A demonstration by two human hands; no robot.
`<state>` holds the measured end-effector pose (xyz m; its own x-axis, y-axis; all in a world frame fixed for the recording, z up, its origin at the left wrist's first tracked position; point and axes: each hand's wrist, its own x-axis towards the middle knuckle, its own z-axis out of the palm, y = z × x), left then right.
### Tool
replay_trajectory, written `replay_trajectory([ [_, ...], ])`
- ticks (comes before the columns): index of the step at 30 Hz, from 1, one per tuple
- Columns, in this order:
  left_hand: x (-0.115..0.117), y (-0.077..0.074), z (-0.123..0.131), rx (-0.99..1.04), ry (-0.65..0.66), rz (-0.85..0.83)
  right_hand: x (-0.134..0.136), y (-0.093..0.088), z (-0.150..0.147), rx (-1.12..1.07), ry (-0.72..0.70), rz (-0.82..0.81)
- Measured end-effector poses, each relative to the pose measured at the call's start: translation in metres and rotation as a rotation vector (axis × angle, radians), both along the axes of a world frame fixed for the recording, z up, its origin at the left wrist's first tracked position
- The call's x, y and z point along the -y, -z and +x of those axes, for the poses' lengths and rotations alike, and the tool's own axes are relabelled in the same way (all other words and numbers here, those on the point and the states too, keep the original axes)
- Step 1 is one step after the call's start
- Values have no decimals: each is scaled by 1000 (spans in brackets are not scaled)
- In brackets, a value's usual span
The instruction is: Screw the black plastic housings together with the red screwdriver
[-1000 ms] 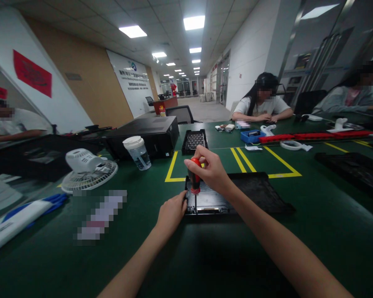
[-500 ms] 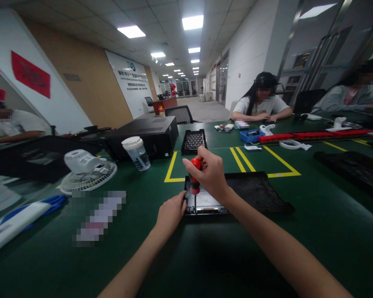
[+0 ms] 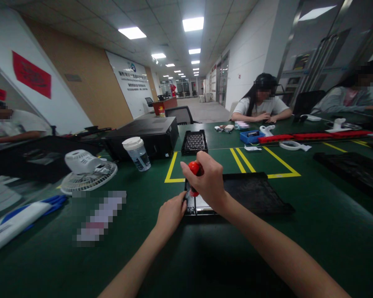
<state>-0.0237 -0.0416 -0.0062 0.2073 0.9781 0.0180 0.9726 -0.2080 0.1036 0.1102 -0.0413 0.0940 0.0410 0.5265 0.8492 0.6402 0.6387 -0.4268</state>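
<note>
My right hand [image 3: 209, 177] is closed round the red-and-black handle of a screwdriver [image 3: 193, 167], held upright. Its thin shaft points down at the left part of a shallow black tray [image 3: 251, 192]. In that part lies a silvery flat piece [image 3: 202, 203], partly covered by my right hand. My left hand [image 3: 170, 210] grips the tray's left edge, its fingertips partly hidden by the rim. Whether the screwdriver's tip sits in a screw is too small to tell.
Beyond the tray lie yellow tape lines and a small black tray of round pockets [image 3: 194, 141]. A lidded plastic cup [image 3: 137, 153], a black computer case [image 3: 143, 134] and a white fan [image 3: 88, 171] stand left. A blue bin [image 3: 251, 136] is at the right; people sit around the table.
My right hand has turned a little on the screwdriver's handle, whose red top now leans slightly further left and lower. The left hand stays on the tray's edge.
</note>
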Motion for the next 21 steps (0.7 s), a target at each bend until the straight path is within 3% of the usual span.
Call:
replay_trajectory([
  [6, 0, 0, 1, 0, -24, -24, 2, 2, -4, -63, -48, -51],
  [14, 0, 2, -2, 9, -3, 25, 3, -3, 0, -248, -330, -253],
  [21, 2, 1, -5, 45, -2, 11, 2, 2, -10, -511, -326, -243],
])
